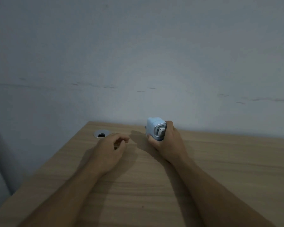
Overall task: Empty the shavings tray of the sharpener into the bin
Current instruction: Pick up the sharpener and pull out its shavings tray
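A small light-blue pencil sharpener point(153, 127) with a silver face and a little animal figure sits near the far edge of the wooden desk point(154, 185). My right hand point(168, 141) wraps around it from the right and below, thumb under its front. Its shavings tray is hidden by my fingers. My left hand point(112, 148) rests on the desk to the left of the sharpener, fingers loosely curled with nothing in them, a short gap away from it. No bin is in view.
A round silver cable grommet point(102, 134) with a dark hole sits in the desk's far left corner, just beyond my left hand. A pale grey wall point(138, 63) rises directly behind the desk. The desk's left edge runs diagonally toward the lower left.
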### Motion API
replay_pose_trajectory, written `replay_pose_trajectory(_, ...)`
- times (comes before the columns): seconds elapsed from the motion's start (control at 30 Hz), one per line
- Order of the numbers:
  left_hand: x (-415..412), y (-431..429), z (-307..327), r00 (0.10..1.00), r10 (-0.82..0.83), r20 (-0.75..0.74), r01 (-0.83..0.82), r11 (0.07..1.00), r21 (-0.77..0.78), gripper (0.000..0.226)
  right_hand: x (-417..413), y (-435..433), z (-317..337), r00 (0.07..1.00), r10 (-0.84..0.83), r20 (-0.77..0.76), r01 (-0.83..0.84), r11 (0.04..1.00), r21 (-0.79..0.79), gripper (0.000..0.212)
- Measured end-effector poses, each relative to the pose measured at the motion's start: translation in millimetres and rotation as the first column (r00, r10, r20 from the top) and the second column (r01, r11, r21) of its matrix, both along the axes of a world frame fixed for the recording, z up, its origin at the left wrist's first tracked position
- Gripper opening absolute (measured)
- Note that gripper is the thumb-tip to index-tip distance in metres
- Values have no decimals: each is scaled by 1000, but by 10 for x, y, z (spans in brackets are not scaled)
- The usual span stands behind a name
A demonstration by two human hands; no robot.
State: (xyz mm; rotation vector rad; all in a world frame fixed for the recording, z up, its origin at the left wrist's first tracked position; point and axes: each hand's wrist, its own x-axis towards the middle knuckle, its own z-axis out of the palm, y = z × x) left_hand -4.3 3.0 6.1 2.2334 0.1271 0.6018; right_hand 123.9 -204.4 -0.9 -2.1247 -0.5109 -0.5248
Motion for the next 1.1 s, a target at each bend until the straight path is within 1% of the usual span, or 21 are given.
replay_pose_trajectory(0.1,-268,-132,24,1000,-15,-27,15,1000,-20,25,-323,-111,-4,999,50,-1,-50,998,43,55)
replay_pose_trajectory(0.2,-619,-268,34,999,-38,-6,38,997,-60,23,-758,-248,-2,994,103,-40,-101,993,54,60)
replay_pose_trajectory(0.3,-960,-350,20,996,-85,-9,83,987,-140,23,-1225,-403,39,972,223,-77,-219,974,61,64)
replay_pose_trajectory(0.4,-1166,-348,4,986,-159,-48,152,981,-123,25,-1587,-502,60,950,296,-96,-292,955,49,65)
replay_pose_trajectory(0.53,-1338,-314,50,966,-238,-105,234,971,-51,33,-1919,-611,30,940,321,-119,-325,946,-10,64)
replay_pose_trajectory(0.63,-1419,-307,78,931,-328,-158,326,945,-42,43,-2044,-680,21,929,339,-148,-342,940,1,62)
replay_pose_trajectory(0.73,-1461,-260,94,897,-395,-197,387,918,-82,39,-2087,-703,46,919,353,-176,-357,934,8,64)
replay_pose_trajectory(0.9,-1507,-190,116,834,-491,-250,486,870,-89,58,-2090,-703,65,883,414,-221,-424,906,4,72)
replay_pose_trajectory(0.97,-1495,-191,106,837,-484,-254,486,872,-60,63,-2079,-710,51,871,437,-224,-446,895,11,75)
replay_pose_trajectory(1.03,-1471,-197,88,861,-456,-224,457,888,-51,59,-2057,-717,42,862,451,-232,-461,887,11,76)
replay_pose_trajectory(1.1,-1454,-190,66,866,-462,-192,456,887,-77,53,-2038,-721,42,859,455,-234,-468,884,3,76)
